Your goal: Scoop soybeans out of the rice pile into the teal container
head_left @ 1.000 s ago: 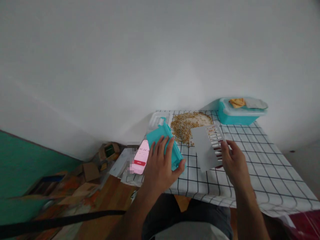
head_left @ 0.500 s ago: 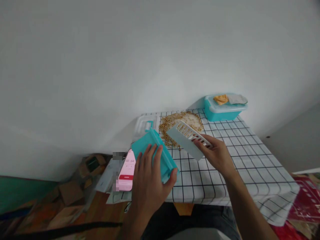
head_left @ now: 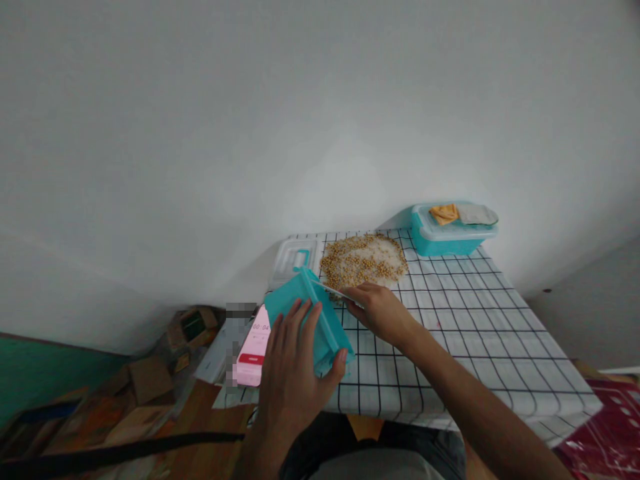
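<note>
My left hand (head_left: 295, 360) grips a teal plastic box (head_left: 290, 293), its fingers spread over the outside and its thumb round the near edge. The box is tipped on its side, with its opening facing right. In my right hand (head_left: 383, 313) is a thin white slotted plate (head_left: 331, 289), seen nearly edge-on, its far end at the box's opening. Behind it, a spread of yellow-brown beans (head_left: 350, 267) mixed with white grains lies on the checked cloth. Whatever is inside the box is hidden.
A clear lid (head_left: 287, 257) lies at the back left, by the wall. A pink phone (head_left: 251, 357) showing a timer rests left of my left hand. At the back right stands a lidded teal container (head_left: 445, 245) with a yellow cloth (head_left: 444, 213) and a grey cloth (head_left: 477, 214) on top.
My right hand has moved left and turned the slotted plate from face-on to edge-on, bringing it to the box's opening. My left hand and the box have hardly moved.
</note>
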